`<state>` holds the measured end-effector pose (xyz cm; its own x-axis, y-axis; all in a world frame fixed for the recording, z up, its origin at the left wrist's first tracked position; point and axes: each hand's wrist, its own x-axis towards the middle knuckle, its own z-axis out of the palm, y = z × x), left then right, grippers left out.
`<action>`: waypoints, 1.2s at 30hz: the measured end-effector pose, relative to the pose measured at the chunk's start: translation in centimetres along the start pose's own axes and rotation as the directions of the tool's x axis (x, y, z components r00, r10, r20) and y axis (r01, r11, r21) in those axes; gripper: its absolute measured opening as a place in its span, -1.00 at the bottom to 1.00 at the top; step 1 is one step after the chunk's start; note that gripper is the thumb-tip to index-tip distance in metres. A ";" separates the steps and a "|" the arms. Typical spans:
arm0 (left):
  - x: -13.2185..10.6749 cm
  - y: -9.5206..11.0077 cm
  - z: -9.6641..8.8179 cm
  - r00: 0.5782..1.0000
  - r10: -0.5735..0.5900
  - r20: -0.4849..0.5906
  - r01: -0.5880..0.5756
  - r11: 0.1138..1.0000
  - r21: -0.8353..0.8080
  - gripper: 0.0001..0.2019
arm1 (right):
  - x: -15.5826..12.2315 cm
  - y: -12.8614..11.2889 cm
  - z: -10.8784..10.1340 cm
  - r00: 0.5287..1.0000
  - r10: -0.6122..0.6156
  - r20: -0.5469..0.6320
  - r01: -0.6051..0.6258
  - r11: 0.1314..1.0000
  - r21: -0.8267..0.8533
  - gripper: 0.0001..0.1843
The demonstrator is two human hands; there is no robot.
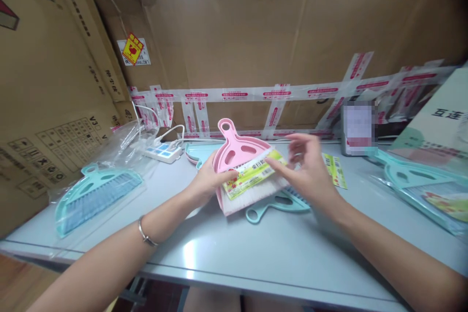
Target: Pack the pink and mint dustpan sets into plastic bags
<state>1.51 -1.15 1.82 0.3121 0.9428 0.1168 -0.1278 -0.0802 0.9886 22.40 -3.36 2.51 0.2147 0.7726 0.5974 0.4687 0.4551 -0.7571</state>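
Pink dustpan set held over mid table, handle pointing to back edge, slightly L; long axis runs back-to-front, bristles toward front R. L hand grips its L side; R hand half-open, thumb by label, can't tell if touching. Teal brush below; most room's toward front edge.

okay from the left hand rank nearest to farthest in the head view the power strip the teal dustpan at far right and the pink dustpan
From the left hand:
1. Pink dustpan, in its grip.
2. Power strip, to the left, farther back.
3. Teal dustpan, at far right.
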 end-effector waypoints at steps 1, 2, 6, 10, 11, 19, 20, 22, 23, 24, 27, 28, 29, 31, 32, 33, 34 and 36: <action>0.0 0.2 0.0 0.999 0.029 -0.025 -0.029 0.999 -0.028 -0.36 | -0.1 -0.1 0.0 0.991 -0.029 -0.134 0.035 0.998 0.044 -0.36; 0.1 0.3 0.0 0.996 0.067 -0.055 -0.070 0.996 -0.062 -0.35 | -0.1 -0.3 0.1 0.976 -0.006 -0.219 0.034 0.991 0.126 -0.31; -0.1 -0.2 0.7 0.968 0.187 -0.166 -0.212 0.967 -0.143 -0.27 | -0.8 -1.0 1.5 0.917 0.346 0.198 -0.393 0.705 0.590 -0.38; 0.0 -1.0 1.1 0.976 0.186 -0.114 -0.187 0.982 0.001 -0.30 | -1.8 -1.3 2.9 0.734 0.475 0.486 -0.672 0.399 0.624 -0.53; 0.3 -0.9 0.7 0.980 0.178 -0.084 -0.173 0.983 0.061 -0.33 | -1.9 -1.2 3.0 0.727 0.512 0.458 -0.668 0.371 0.646 -0.56; 1.6 5.7 -13.3 0.567 0.775 -0.280 0.072 0.291 0.954 -0.67 | -1.4 -0.1 2.4 0.692 0.618 0.374 -0.654 0.315 0.688 -0.70; 1.1 6.2 -15.4 0.526 0.790 -0.317 0.199 0.248 0.948 -0.66 | -1.4 -0.2 2.4 0.688 0.618 0.380 -0.660 0.316 0.681 -0.70; -0.3 6.6 -18.9 0.532 0.717 -0.451 0.410 0.248 0.878 -0.70 | -1.6 -0.2 2.4 0.682 0.614 0.397 -0.674 0.318 0.666 -0.71; -0.9 6.8 -20.0 0.539 0.687 -0.487 0.446 0.257 0.857 -0.77 | -1.7 -0.2 2.5 0.682 0.608 0.407 -0.680 0.321 0.660 -0.71; -1.4 6.9 -20.6 0.546 0.666 -0.509 0.468 0.262 0.844 -0.82 | -1.8 -0.2 2.5 0.683 0.601 0.415 -0.683 0.326 0.653 -0.70; -1.4 7.2 -19.8 0.524 0.710 -0.471 0.451 0.239 0.860 -0.77 | -1.9 -0.2 2.5 0.705 0.573 0.418 -0.671 0.349 0.654 -0.69; -1.0 7.3 -18.8 0.521 0.747 -0.412 0.412 0.202 0.888 -0.75 | -1.8 -0.1 2.4 0.715 0.567 0.409 -0.660 0.356 0.662 -0.69; -0.5 7.3 -17.5 0.541 0.776 -0.323 0.346 0.144 0.927 -0.74 | -1.6 -0.1 2.3 0.727 0.560 0.397 -0.645 0.359 0.674 -0.69; 0.6 6.9 -14.8 0.626 0.780 -0.028 0.091 -0.037 0.995 -0.73 | -1.0 0.0 1.8 0.751 0.553 0.360 -0.605 0.359 0.711 -0.68; 1.1 6.5 -13.5 0.670 0.731 0.128 -0.059 -0.119 0.991 -0.71 | -0.6 0.1 1.4 0.762 0.555 0.333 -0.581 0.359 0.730 -0.66; 1.5 6.0 -12.4 0.687 0.686 0.240 -0.172 -0.168 0.971 -0.69 | -0.1 0.1 1.0 0.773 0.559 0.299 -0.553 0.363 0.750 -0.66; 1.9 5.3 -11.5 0.694 0.648 0.314 -0.250 -0.192 0.949 -0.67 | 0.5 0.2 0.6 0.782 0.566 0.260 -0.523 0.370 0.768 -0.66; 2.4 4.0 -10.3 0.717 0.579 0.387 -0.339 -0.194 0.920 -0.63 | 1.5 0.4 -0.4 0.790 0.584 0.183 -0.476 0.397 0.785 -0.69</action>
<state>-7.99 4.16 5.12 0.5138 0.5050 0.6935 0.7854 -0.6022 -0.1434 23.21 -2.18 3.23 0.2866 0.9579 -0.0187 -0.5884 0.1606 -0.7925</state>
